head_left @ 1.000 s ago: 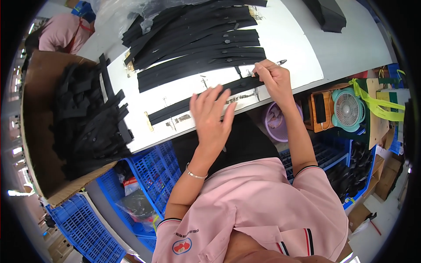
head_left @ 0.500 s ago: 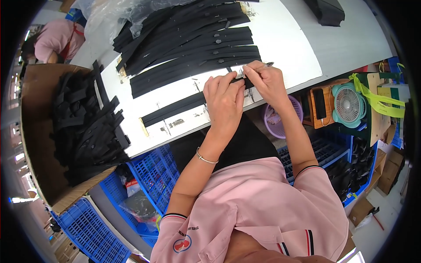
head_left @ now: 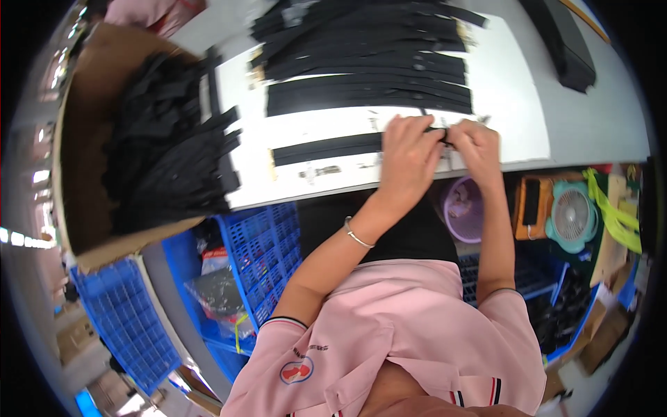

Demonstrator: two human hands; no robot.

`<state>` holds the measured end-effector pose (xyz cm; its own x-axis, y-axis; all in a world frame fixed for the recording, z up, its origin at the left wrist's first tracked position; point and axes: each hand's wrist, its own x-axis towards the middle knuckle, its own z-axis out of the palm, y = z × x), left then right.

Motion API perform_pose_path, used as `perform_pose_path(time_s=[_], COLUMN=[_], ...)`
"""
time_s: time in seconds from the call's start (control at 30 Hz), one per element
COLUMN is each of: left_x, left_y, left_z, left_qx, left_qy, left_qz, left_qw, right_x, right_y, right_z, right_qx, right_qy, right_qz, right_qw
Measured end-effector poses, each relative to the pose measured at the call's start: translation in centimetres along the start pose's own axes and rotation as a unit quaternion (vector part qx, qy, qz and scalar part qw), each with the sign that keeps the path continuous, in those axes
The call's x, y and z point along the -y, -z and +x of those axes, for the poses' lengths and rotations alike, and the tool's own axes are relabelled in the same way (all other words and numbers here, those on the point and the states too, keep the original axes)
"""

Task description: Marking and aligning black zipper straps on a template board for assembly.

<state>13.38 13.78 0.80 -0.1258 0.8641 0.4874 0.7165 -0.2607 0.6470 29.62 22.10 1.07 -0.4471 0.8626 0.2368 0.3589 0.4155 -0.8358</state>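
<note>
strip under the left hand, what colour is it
The strip is black, best seen in the head view.

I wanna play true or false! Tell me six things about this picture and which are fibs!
1. The left hand covers part of a black strip. True.
2. The bracelet is on the right wrist. False: it's on the left wrist.
3. The cardboard box has black pieces in it. True.
4. The fan is bright red. False: it's turquoise.
5. The basin is purple. True.
6. The right hand is inside the cardboard box. False: it's over the white board.
</note>
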Motion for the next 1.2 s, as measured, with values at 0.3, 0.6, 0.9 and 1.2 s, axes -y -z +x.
perform_pose_path(time_s=[0.3, 0.6, 0.9, 1.2], left_x=[7.2, 11.8, 12.6, 5.8], left_y=[16.1, 22.0, 23.9, 17.7], left_z=[-5.7, -8.2, -6.3, -6.0], left_qx=[-0.155, -0.196, -0.205, -0.244], left_qy=[0.198, 0.298, 0.338, 0.398], left_qz=[0.241, 0.318, 0.185, -0.269], left_qw=[0.937, 0.879, 0.900, 0.843], right_x=[1.1, 2.2, 2.7, 12.3], right_y=[-0.4, -2.3, -5.7, -15.4], right_z=[0.1, 2.0, 4.8, -1.6], right_qx=[-0.043, -0.020, -0.136, 0.103], right_qy=[-0.065, 0.032, 0.088, -0.016], right_qz=[0.144, -0.164, -0.239, 0.259], right_qw=[0.987, 0.986, 0.957, 0.960])
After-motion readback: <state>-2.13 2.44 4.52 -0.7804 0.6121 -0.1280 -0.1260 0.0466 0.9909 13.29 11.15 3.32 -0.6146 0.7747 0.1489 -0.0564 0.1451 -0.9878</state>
